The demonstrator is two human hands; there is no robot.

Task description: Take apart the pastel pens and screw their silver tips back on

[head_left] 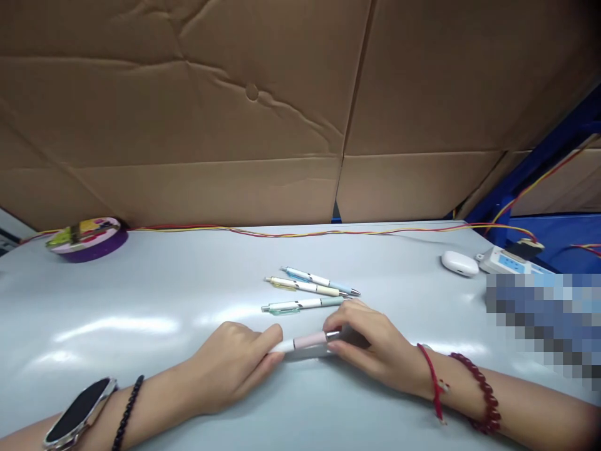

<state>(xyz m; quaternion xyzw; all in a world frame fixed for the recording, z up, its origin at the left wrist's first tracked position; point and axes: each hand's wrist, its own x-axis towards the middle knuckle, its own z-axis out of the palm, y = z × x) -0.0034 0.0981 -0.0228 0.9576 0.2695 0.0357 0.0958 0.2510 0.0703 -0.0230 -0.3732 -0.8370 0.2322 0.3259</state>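
Observation:
A pink and white pen lies crosswise between my two hands, just above the table. My left hand is closed around its white end, and that end is hidden in the fingers. At the silver tip, my right hand pinches the pen between thumb and fingers. Beyond my hands, a green and white pen rests on the table, its tip close to my right hand. Farther back are a yellow and white pen and a blue and white pen, their tips close together.
A round purple tin stands at the back left. Red and yellow wires run along the back edge before a cardboard wall. On the right are a white earbud case, a power strip and a blurred-out patch.

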